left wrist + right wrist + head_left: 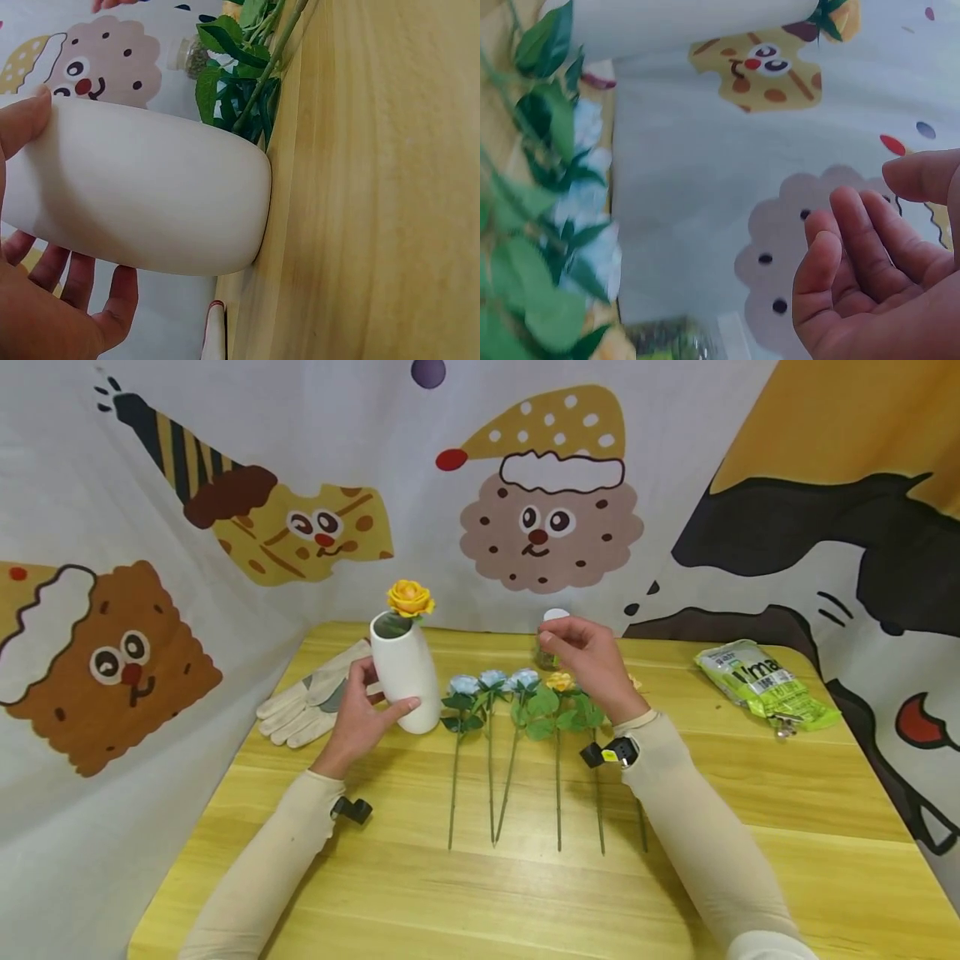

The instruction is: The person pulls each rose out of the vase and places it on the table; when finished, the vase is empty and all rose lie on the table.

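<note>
My left hand (356, 718) grips a white vase (405, 672), thumb on the near side and fingers round the far side. The vase's base is at the tabletop in the left wrist view. From its mouth rises one yellow artificial rose (410, 599). My right hand (588, 660) hovers over the flower heads with loosely bent fingers and nothing between them, as the right wrist view (877, 270) shows. Below it lie several long-stemmed artificial flowers in a row, with blue roses (492, 680) on the left and a yellow rose (559, 682) farther right. The right arm partly covers the rightmost stems.
A small clear jar (546, 657) with a white lid stands behind the right hand, partly hidden by it. Pale work gloves (300, 706) lie left of the vase. On the right is a green and silver packet (765, 685). A printed cloth (420, 543) hangs behind the wooden table (465, 902).
</note>
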`<state>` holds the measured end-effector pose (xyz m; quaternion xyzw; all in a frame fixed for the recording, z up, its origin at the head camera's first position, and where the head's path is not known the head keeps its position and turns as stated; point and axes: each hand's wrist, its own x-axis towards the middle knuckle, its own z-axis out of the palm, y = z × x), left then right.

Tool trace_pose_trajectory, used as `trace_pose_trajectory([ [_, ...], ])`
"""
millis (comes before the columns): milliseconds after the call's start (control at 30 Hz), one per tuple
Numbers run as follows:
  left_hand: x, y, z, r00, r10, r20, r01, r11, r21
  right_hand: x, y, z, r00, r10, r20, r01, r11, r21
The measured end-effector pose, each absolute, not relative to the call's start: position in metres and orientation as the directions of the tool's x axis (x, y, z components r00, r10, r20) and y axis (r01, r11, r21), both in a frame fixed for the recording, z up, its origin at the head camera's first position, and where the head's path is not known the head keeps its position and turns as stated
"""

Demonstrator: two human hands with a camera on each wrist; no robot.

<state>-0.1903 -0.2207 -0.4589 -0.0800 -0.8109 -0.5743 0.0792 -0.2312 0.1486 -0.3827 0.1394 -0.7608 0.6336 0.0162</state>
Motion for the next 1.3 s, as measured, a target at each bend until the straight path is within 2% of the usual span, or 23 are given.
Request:
trace_pose_trajectory([
  [167, -0.191, -0.221, -0.460, -0.967, 0.042, 0.249, 0.249, 0.324, 0.912, -0.235, 0.125, -0.376, -0.944, -0.236, 0.230, -0.254, 0.078, -0.964],
  [667, -0.191, -0.221, -0.459, -0.969, 0.051, 0.243, 0.247, 0.320, 0.915, -0.242, 0.046, -0.360, -0.889, -0.389, 0.243, -0.305, 0.105, -0.947],
  [967, -0.192, -0.219, -0.458, -0.969, 0.058, 0.242, 0.248, 0.319, 0.915, -0.245, 0.016, -0.358, -0.891, -0.429, 0.151, -0.222, 0.120, -0.968],
  [1300, -0.192, -0.219, -0.461, -0.968, 0.051, 0.245, 0.248, 0.325, 0.913, -0.243, -0.003, -0.361, -0.880, -0.450, 0.149, -0.194, 0.056, -0.979],
])
